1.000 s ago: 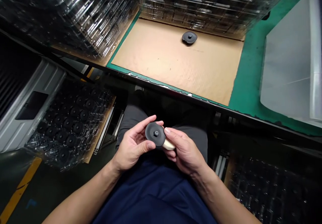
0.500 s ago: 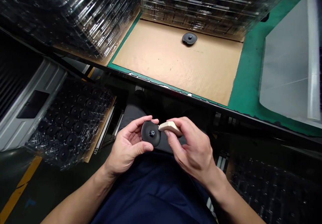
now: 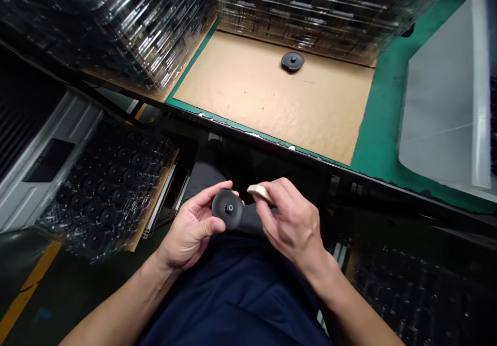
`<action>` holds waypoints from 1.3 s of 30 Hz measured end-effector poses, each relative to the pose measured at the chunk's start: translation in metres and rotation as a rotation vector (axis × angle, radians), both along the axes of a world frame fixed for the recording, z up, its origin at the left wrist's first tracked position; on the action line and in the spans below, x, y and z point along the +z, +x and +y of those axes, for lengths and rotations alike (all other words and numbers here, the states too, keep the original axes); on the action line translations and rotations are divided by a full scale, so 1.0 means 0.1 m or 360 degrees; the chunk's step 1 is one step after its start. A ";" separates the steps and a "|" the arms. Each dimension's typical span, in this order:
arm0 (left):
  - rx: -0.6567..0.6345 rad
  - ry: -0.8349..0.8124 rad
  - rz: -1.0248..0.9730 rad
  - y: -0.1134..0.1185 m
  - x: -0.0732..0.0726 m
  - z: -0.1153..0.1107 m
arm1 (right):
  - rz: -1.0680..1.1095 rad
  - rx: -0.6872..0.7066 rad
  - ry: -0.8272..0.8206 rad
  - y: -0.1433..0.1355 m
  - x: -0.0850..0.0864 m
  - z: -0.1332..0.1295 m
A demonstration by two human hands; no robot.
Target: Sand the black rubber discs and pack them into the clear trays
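Note:
My left hand (image 3: 194, 227) grips a round black disc-like part (image 3: 223, 216) by its edge, thumb in front and fingers behind. A short stud with a light-coloured tip stands up from the middle of the disc, facing me. In my right hand (image 3: 293, 219) is a small cream-coloured block (image 3: 259, 191), pinched between thumb and fingers; its far end is covered by them. The block is just to the right of the disc, with a small gap between them. Both hands are above my lap, in front of the table edge.
A similar black part (image 3: 292, 62) lies on a cardboard sheet (image 3: 267, 102) on the green table (image 3: 382, 113). Stacked clear plastic trays (image 3: 310, 14) stand behind and at left. Lower left, a clear tray of black parts (image 3: 104, 188) sits on cardboard. A grey sheet (image 3: 438, 107) is at right.
The block has come away from the disc's edge, where it was touching or very near. The disc has shifted slightly left and turned in my left hand. Both hands keep their hold.

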State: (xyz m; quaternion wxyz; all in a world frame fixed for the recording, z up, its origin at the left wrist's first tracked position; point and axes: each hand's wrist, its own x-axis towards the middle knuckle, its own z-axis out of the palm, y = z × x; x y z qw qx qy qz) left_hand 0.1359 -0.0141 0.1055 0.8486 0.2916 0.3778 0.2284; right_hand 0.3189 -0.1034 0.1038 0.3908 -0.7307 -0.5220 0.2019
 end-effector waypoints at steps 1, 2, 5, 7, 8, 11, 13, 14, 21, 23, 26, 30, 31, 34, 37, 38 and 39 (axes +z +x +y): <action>0.0002 -0.0012 -0.0012 0.00 -0.01 0.00 | 0.0054 -0.0060 -0.0011 0.01 -0.02 0.00; 0.0013 -0.0009 -0.0020 0.00 -0.01 0.00 | 0.0181 -0.0084 -0.0033 0.02 -0.03 0.00; 0.0062 0.0031 -0.0006 0.00 -0.02 0.00 | 0.0587 -0.0046 -0.0114 0.00 0.03 -0.02; 0.0071 0.0051 0.0003 0.01 -0.01 0.00 | 0.0729 0.0086 -0.0168 -0.04 0.09 -0.04; 0.0067 0.0058 0.0004 0.01 -0.01 0.00 | 0.0756 0.0170 -0.0178 -0.07 0.12 -0.05; 0.0051 0.0073 0.0001 0.01 -0.01 -0.01 | 0.0569 0.0274 -0.0081 -0.12 0.15 -0.06; 0.0050 0.0069 0.0012 0.01 -0.01 -0.02 | 0.0358 0.0194 0.0012 -0.14 0.14 -0.06; 0.0055 0.0063 0.0018 0.01 0.00 -0.02 | 0.0332 0.0182 0.0018 -0.14 0.14 -0.06; 0.0133 -0.0007 0.0051 0.00 0.00 -0.02 | 0.0422 0.0128 0.0035 -0.19 0.07 -0.03; 0.0153 -0.0024 0.0071 -0.01 -0.02 -0.02 | 0.0453 0.0100 0.0034 -0.23 0.06 -0.04; 0.0127 -0.0073 0.0039 -0.04 -0.04 -0.02 | 0.0539 0.0237 0.0013 -0.23 0.01 -0.05; 0.0047 -0.0166 -0.0042 -0.08 -0.04 -0.01 | 0.0071 0.0016 -0.0024 -0.09 -0.13 0.00; 0.0041 -0.0172 -0.0060 -0.09 -0.04 -0.01 | 0.0044 -0.0054 -0.0052 -0.05 -0.16 0.01; 0.0071 -0.0123 -0.0077 -0.09 -0.03 0.00 | 0.0297 -0.0128 -0.0087 -0.02 -0.15 0.00; 0.0100 -0.0038 -0.0021 -0.07 -0.03 0.00 | 0.0557 -0.0036 -0.0060 -0.10 -0.03 -0.04; 0.0106 -0.0016 -0.0008 -0.06 -0.03 0.00 | 0.0617 0.0041 -0.0045 -0.14 0.02 -0.06; 0.0108 -0.0003 -0.0005 -0.06 -0.02 0.00 | 0.0654 0.0124 -0.0021 -0.17 0.05 -0.07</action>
